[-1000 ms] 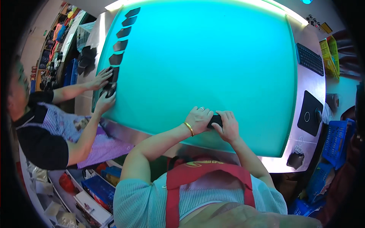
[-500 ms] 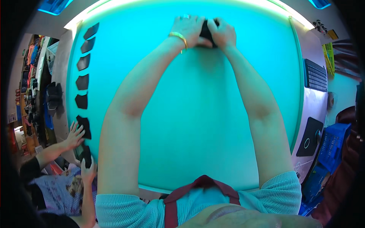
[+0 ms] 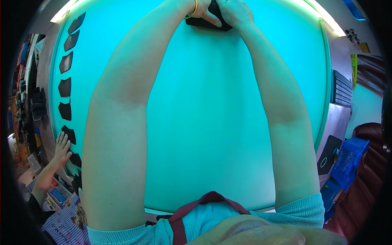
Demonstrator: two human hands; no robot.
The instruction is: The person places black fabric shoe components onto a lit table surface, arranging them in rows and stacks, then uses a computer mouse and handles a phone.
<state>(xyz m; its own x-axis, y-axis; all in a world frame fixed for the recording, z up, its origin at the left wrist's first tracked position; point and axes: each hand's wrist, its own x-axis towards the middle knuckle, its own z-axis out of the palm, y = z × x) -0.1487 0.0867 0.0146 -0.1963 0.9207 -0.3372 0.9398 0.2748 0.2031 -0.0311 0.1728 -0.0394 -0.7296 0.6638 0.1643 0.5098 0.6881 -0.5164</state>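
A dark, flat, angular piece [image 3: 208, 24] of sheet material lies at the far end of the lit blue-green table [image 3: 208, 122]. My left hand [image 3: 205, 11], with a yellow bangle at its wrist, grips it with the thumb stretched along its top. The fingers of that hand run past the upper edge of the view. On the right side of the same piece, my right hand [image 3: 237, 12] is closed over it with curled fingers. Part of the piece is hidden under both hands.
Several dark cut pieces [image 3: 65, 87] stand in a column along the table's left side. A co-worker's hand [image 3: 62, 150] rests by the nearer ones. On the right are a keyboard [image 3: 341, 88], a dark pad [image 3: 328, 154] and a blue basket [image 3: 350, 159].
Both my hands are farther up in the view, and more of the dark piece shows below them. The co-worker's one hand has shifted slightly; the other is now mostly hidden.
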